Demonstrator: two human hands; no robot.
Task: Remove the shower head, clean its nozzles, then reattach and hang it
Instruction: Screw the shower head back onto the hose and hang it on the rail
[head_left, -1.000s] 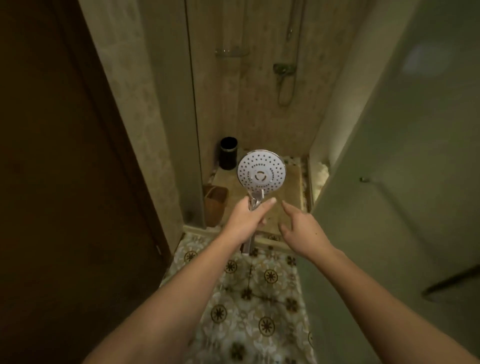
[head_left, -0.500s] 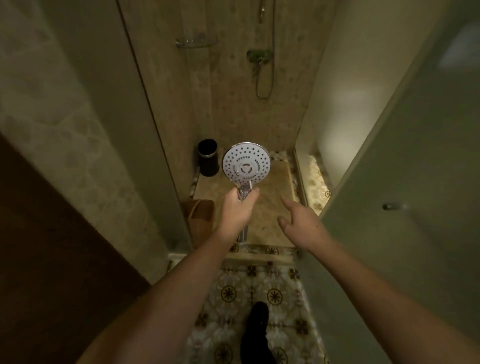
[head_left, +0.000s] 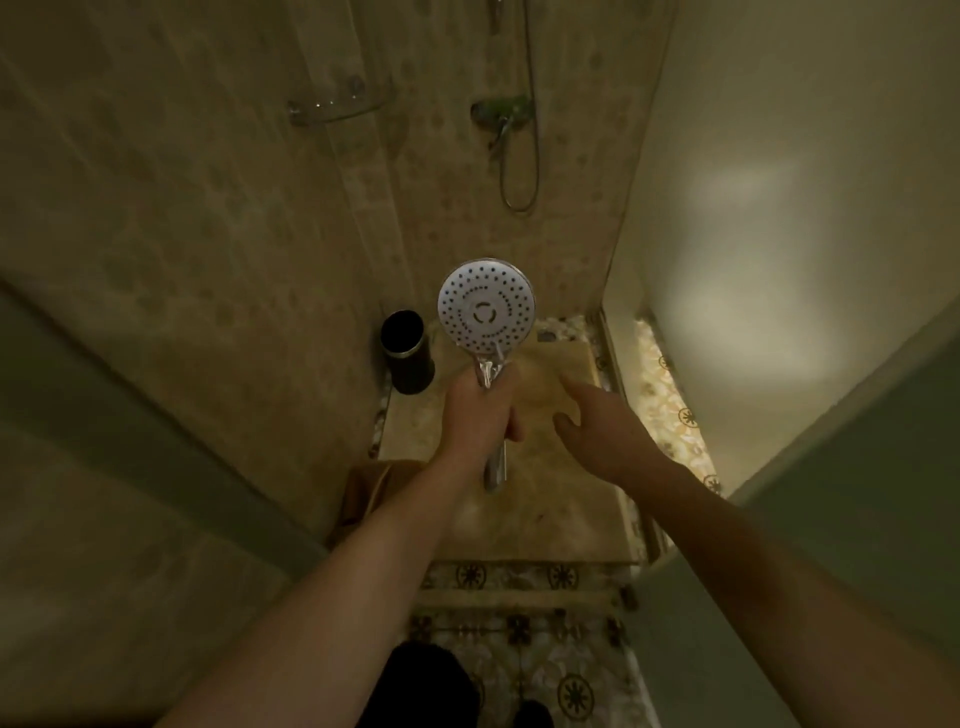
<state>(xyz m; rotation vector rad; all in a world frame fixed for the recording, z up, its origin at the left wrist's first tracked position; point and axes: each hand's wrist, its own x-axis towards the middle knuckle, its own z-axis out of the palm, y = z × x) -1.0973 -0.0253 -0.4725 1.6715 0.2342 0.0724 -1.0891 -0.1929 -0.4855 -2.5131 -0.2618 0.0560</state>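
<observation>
The round white shower head (head_left: 486, 305) faces me, its dotted nozzle plate upright in the middle of the view. My left hand (head_left: 480, 410) is wrapped around its chrome handle, whose lower end sticks out below the fist. No hose is attached to the handle's end. My right hand (head_left: 605, 431) hovers just to the right of it, fingers spread and holding nothing. On the far shower wall are the mixer tap (head_left: 503, 111) and the loose hose (head_left: 524, 156) hanging in a loop below it.
A black cylindrical bin (head_left: 408, 351) stands in the shower's left corner. A brown basket (head_left: 371, 493) sits by the threshold. A glass corner shelf (head_left: 337, 106) is on the wall. A frosted glass door (head_left: 831, 467) closes in the right side. Patterned floor tiles lie below.
I have moved forward into the shower stall; the walls and tap are closer. My left hand's grip has closed tighter around the handle. The right hand stays open beside it.
</observation>
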